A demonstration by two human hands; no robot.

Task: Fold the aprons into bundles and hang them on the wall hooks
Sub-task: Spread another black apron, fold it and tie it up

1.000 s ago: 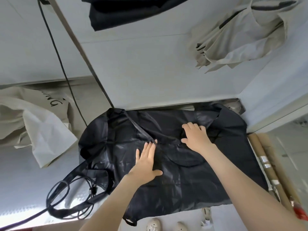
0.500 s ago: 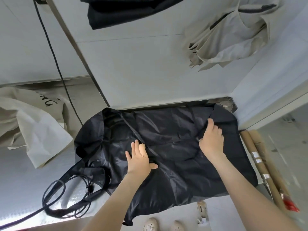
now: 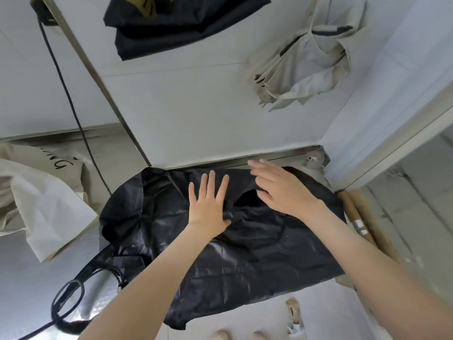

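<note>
Left hand (image 3: 208, 204) presses flat, fingers spread, on the black apron (image 3: 245, 253); right hand (image 3: 282, 190) rests open-fingered, gripping nothing.

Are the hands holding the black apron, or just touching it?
Just touching. The left hand lies flat and open on the black apron, near its middle. The right hand is open too, over the far edge, and grips nothing.

I face pale grey wall panels (image 3: 196, 114) meeting in a corner, split by a slanted metal strip (image 3: 98, 77). A black cable (image 3: 63, 87) runs down the wall. Below me is a shiny steel table (image 3: 22, 278) under soft, even light, with cardboard tubes (image 3: 367, 222) past its right edge.
</note>
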